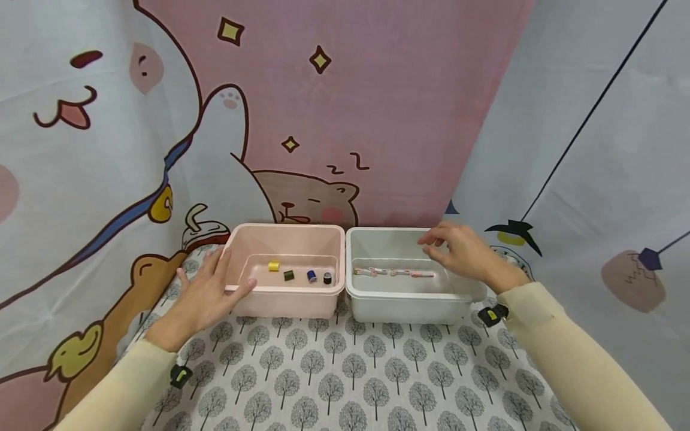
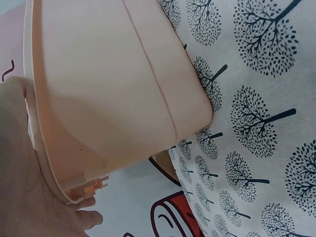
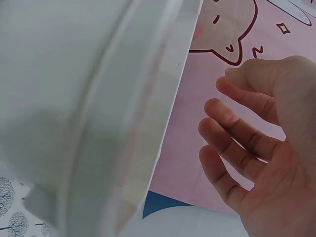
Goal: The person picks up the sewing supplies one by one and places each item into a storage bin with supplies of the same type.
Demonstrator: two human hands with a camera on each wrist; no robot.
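Note:
My left hand (image 1: 205,293) rests on the rim at the near left corner of a pink bin (image 1: 288,302), its fingers fairly straight; the left wrist view shows the bin's outer wall (image 2: 103,89) close up. Inside lie a yellow spool (image 1: 274,266), a dark green one (image 1: 288,275), a blue one (image 1: 311,276) and a black one (image 1: 327,278). Over the right part of a pale grey-green bin (image 1: 406,308) hovers my right hand (image 1: 460,248), fingers loosely bent and nothing visible between them. Several small pink-and-white pieces (image 1: 400,273) lie in a row in that bin, too small to identify.
The two bins stand side by side, nearly touching, on a cloth printed with trees (image 1: 334,365). Behind them hangs a pink and white cartoon curtain (image 1: 399,120), which also runs along the left and right sides.

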